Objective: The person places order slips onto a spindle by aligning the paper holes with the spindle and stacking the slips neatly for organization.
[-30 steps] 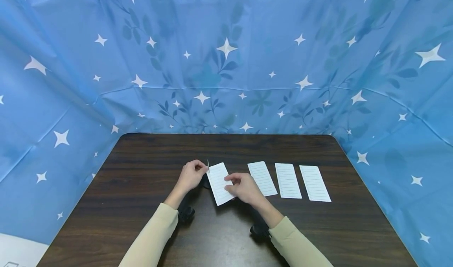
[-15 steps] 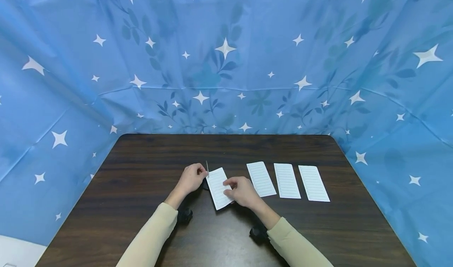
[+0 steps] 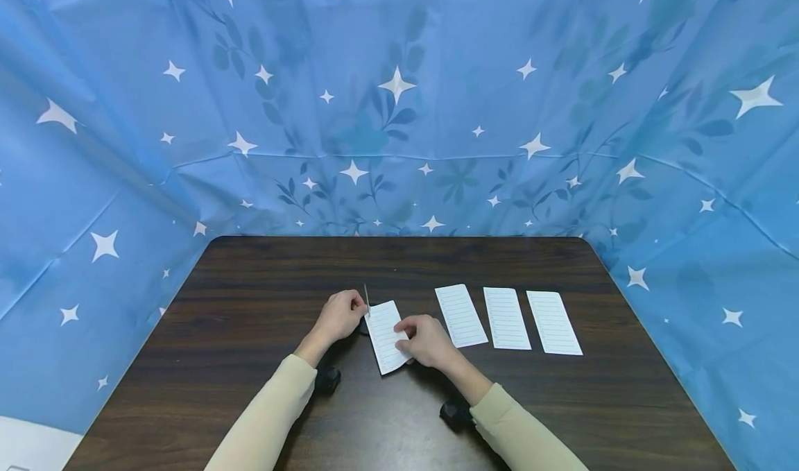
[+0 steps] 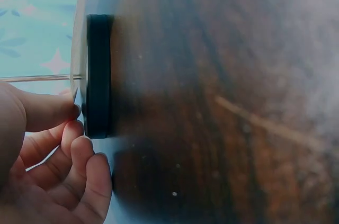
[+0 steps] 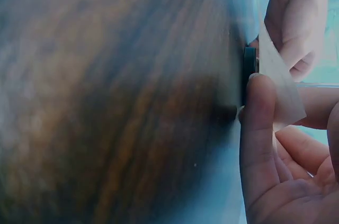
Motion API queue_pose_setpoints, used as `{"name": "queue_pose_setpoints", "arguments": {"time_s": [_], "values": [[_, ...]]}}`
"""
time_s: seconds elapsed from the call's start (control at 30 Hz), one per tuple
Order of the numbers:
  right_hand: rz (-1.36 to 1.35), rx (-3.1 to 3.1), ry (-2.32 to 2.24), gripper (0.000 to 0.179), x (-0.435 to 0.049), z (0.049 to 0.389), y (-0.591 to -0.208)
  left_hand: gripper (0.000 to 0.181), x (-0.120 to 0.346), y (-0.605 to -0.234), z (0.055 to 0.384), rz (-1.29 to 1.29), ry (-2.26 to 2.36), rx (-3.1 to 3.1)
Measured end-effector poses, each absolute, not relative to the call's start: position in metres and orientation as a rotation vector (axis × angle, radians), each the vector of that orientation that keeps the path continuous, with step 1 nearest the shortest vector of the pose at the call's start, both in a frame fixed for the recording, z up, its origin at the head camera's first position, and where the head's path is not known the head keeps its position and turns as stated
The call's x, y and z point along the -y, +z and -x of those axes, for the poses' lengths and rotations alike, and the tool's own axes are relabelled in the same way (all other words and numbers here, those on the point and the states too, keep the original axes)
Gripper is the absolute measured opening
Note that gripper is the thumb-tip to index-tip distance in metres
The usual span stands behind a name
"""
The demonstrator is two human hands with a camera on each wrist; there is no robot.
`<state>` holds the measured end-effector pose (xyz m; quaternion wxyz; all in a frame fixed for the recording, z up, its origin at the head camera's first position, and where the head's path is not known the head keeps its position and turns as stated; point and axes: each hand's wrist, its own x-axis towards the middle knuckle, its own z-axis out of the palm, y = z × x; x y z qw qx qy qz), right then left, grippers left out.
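White rectangular ruled paper card [image 3: 385, 338]: being held above the dark brown wood-grain table [image 3: 262, 284], near the middle, at a thin upright metal rod [image 3: 366, 297]; being pierced by the rod or only touching, cannot tell.
Long axis: running far to near, slanting rightward toward the person; bending slightly at the near right corner.
Left hand [image 3: 339, 315]: pinching the far left corner between thumb and finger, beside the rod.
Right hand [image 3: 429, 341]: grasping the right edge between thumb and fingers.
Flat dark base [image 4: 98, 75]: supporting the rod, sitting under the card.
Writing: showing thin crosswise lines; anything finer, too small to read.
Three white ruled cards [image 3: 507, 318]: lying in a row to the right, also pointing far to near.
Blue curtain [image 3: 399, 124]: hanging behind, displaying white four-pointed stars and leaf sprigs.
Cream sleeves [image 3: 262, 415]: covering both forearms.
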<state>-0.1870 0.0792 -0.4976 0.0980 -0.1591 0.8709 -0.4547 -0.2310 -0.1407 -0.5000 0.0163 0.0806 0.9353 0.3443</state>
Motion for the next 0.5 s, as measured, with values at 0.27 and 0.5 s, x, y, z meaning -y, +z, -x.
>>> {"name": "queue_pose_setpoints", "arguments": {"time_s": [0.27,0.5], "values": [[0.451,-2.483,-1.360,0.027,-0.0782,0.1858,-0.4974,0.013,0.1387,-0.5006,0.2323,-0.227,1.041,-2.906],[0.491,-2.513,-1.259,0.026,-0.0776,0.1836,-0.4953,0.009,0.1411,-0.5005,0.2303,-0.211,1.072,-2.898]]}}
